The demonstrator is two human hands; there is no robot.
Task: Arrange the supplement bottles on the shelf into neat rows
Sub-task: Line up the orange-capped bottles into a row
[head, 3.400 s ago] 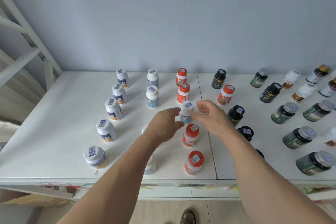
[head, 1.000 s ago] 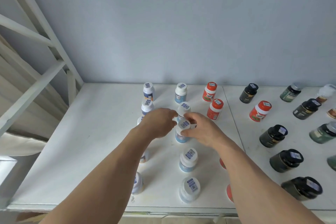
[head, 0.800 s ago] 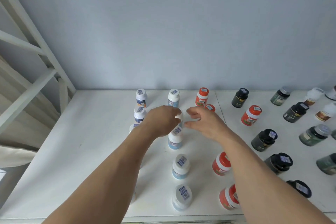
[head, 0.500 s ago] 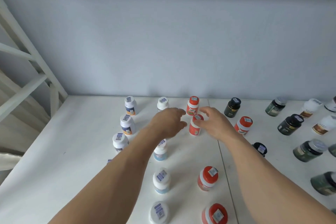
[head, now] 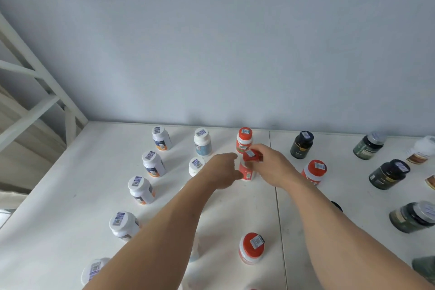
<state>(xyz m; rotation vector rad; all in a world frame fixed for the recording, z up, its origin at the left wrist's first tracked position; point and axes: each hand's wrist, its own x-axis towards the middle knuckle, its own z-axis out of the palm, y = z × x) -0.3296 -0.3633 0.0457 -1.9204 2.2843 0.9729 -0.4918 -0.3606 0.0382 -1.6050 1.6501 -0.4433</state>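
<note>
On shelf (head: 70, 207), both hands grip red-capped bottle (head: 247, 167).

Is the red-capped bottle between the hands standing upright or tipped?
Upright, about: the red-capped bottle has its cap on top and base on the shelf, between both hands.

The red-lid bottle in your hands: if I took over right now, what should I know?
Both hands grip one red-lid bottle, second in its row: left hand on its body, right hand at the cap. Behind it stands the back red-lid bottle. Done: the white-lid rows on the left look lined up. Left: straighten the red row, then the dark bottles scattered on the right.
</note>
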